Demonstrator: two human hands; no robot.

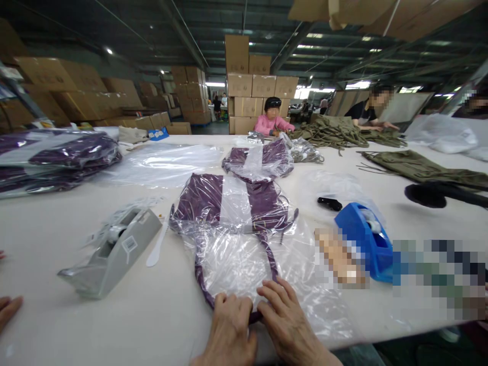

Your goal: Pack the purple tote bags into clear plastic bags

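Observation:
A purple handbag (206, 198) with a white paper band (235, 203) lies flat inside a clear plastic bag (229, 259) right in front of me. Its long strap (201, 272) loops toward me under the film. My left hand (231, 328) is closed, fingers curled over the near end of the plastic beside the strap's loop. Close by on the right, my right hand (285, 317) has its fingers bent down onto the same plastic and strap. The exact pinch of both thumbs is partly hidden. Another wrapped purple handbag (263, 157) lies just beyond.
A grey tape dispenser (114, 249) and white plastic strip (157, 246) are left; a blue tape dispenser (364, 239) and black object (330, 203) right. Wrapped purple bags (57, 157) are stacked far left. Co-workers sit behind olive bags (335, 129). Another person's fingers (8, 310) show at left.

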